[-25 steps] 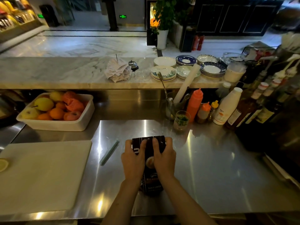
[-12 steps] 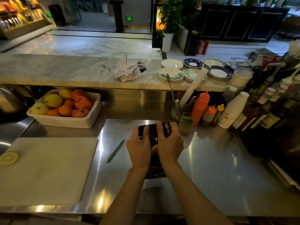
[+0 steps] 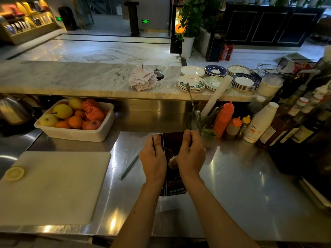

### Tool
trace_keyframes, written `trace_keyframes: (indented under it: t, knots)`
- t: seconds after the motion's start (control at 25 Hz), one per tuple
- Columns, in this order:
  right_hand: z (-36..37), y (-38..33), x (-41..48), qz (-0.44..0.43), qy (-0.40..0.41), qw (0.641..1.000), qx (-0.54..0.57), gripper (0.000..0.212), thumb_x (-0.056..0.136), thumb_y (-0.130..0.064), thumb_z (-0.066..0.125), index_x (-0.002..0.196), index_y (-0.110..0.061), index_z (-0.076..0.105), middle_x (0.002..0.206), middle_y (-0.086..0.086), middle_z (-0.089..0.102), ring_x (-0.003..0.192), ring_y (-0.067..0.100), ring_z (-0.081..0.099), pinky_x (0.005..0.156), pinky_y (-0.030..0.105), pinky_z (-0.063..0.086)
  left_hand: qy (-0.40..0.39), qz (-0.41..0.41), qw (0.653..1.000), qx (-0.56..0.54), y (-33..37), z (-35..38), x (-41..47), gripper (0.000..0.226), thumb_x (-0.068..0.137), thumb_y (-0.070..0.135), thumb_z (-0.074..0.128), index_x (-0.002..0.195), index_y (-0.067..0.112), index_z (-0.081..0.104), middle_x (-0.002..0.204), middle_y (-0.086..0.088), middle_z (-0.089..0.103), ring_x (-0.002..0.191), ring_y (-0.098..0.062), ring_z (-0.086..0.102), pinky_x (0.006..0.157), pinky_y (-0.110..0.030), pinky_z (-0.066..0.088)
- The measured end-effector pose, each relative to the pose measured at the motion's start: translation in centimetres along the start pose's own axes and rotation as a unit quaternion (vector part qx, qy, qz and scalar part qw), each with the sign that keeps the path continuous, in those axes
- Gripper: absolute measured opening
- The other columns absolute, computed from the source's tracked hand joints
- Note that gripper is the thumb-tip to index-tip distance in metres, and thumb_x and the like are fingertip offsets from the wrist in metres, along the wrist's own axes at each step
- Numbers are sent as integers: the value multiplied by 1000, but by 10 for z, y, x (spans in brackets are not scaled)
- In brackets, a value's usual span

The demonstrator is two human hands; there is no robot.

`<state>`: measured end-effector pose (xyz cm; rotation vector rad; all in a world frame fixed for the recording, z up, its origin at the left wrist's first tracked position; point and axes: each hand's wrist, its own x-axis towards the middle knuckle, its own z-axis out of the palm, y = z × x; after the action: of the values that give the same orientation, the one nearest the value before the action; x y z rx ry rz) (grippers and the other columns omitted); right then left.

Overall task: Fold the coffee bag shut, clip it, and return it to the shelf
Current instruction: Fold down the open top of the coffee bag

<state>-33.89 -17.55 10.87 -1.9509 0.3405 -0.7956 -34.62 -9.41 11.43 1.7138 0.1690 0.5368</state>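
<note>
Dark coffee bag: white print near bottom edge reads "BAKED COFFEE"; line below it partly legible, looks like "NET WEIGHT", rest cut off. Orange lettering above too blurred. Two green lit exit signs on far walls, characters illegible. White bottle label print too small to read.

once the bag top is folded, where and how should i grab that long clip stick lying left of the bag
Pinch the clip near its middle, across its thin width, coming from above with the left hand, which is nearer. It lies flat on the steel counter, slanting between the cutting board and the coffee bag, with bare steel on both long sides for fingertips.
</note>
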Motion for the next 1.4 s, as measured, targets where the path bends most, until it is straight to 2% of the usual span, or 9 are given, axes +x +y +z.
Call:
trace_keyframes:
  t: [0.16,0.4,0.52,0.76,0.84,0.92,1.0,1.16,1.4]
  knots:
    - [1,-4,6,3,3,1000,24,28,101,-31,42,82,-15,55,57,-10,45,50,3,45,49,21,35,4,-13,1000,-15,1,3,7,40,102,25,39,63,25,46,58,2,49,51,-5,46,46,-13,38]
    - [1,-3,13,28,9,997,71,29,101,-31,42,76,-19,52,57,-7,46,49,7,44,48,27,37,-11,-8,1000,-27,7,7,11,41,102,24,38,62,18,44,56,2,45,49,-5,43,45,-15,36]
    - [-3,-5,16,58,12,993,105,29,101,-27,42,75,-17,51,59,-7,46,51,5,45,47,18,36,-42,2,999,-29,13,8,12,38,102,20,42,64,18,50,57,4,50,51,0,51,46,-10,38]
    - [-21,1,22,86,53,984,148,24,102,-20,42,82,-12,52,69,-6,52,62,-7,55,52,5,42,-313,-95,942,-78,15,-6,13,12,93,25,58,93,25,70,83,1,78,76,-13,75,67,-26,58]
    - [-23,-2,22,66,44,988,133,22,102,-19,42,83,-12,51,70,-7,52,65,-9,56,53,4,43,-315,-78,944,-55,11,-9,9,11,91,21,62,95,23,72,87,1,78,80,-13,75,70,-27,58]
    - [-26,-3,25,58,-10,988,142,21,102,-21,42,85,-13,52,74,-5,55,68,-7,58,56,7,46,-280,-61,956,-63,8,-10,10,13,91,16,61,95,17,74,85,-2,79,78,-16,75,68,-27,58]
    - [-33,-1,31,64,-147,972,171,11,99,-22,50,93,-15,56,84,-1,64,78,-1,65,65,15,53,-247,-61,964,-81,7,-16,16,14,91,13,61,90,17,74,81,-2,79,74,-16,75,65,-25,58]
    - [-53,8,43,125,-402,873,246,35,91,-8,61,123,-20,54,110,8,73,102,21,70,86,38,59,-231,-61,967,-95,5,-30,27,16,90,12,62,86,21,74,75,6,78,70,-11,74,61,-18,54]
    - [-53,6,38,96,-380,895,213,30,90,1,58,112,-18,66,97,6,77,92,23,74,72,30,59,-291,-71,948,-108,5,-40,34,19,89,7,61,91,21,74,83,1,79,78,-17,75,66,-23,57]
